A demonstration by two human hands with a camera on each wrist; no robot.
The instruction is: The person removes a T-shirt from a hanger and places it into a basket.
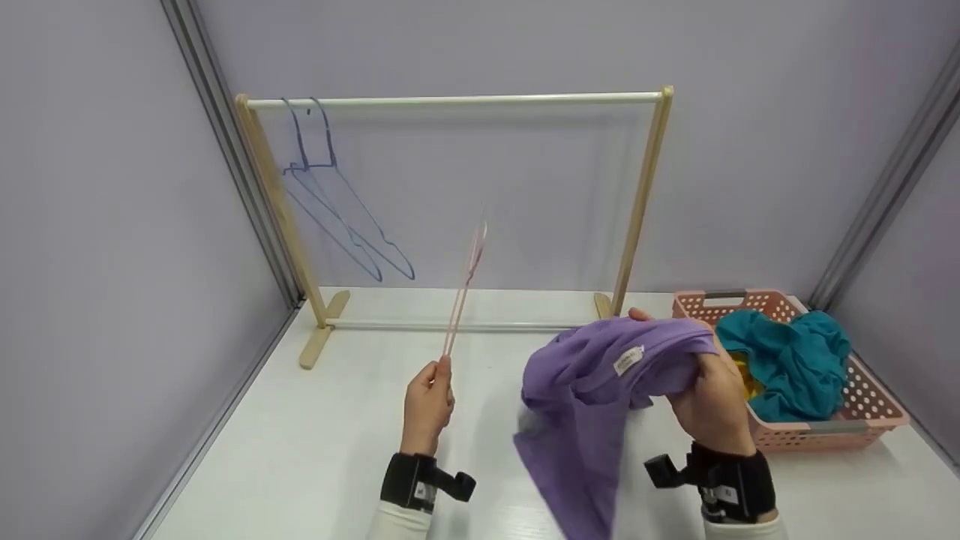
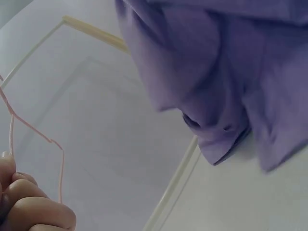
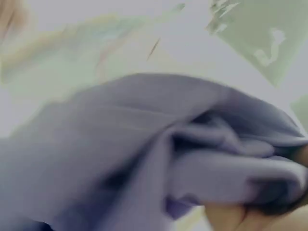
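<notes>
My left hand [image 1: 429,401] grips a thin pink wire hanger [image 1: 469,274] by its lower end, hook pointing up and away. In the left wrist view the fingers [image 2: 36,207] are curled round the hanger's wire [image 2: 36,130]. My right hand [image 1: 709,397] holds up a bunched purple garment [image 1: 585,382], the thumb under its edge and the cloth draped over the fingers. A white label [image 1: 628,361] shows on the garment, and one part hangs down toward the front. In the right wrist view the purple cloth [image 3: 110,144] is blurred and hides most of the hand.
A rack with wooden posts and a white rail [image 1: 465,99] stands at the back. Two blue hangers [image 1: 352,225] hang at its left end. At the right, a pink basket [image 1: 817,436] contains teal cloth [image 1: 795,364] and something yellow [image 1: 746,375].
</notes>
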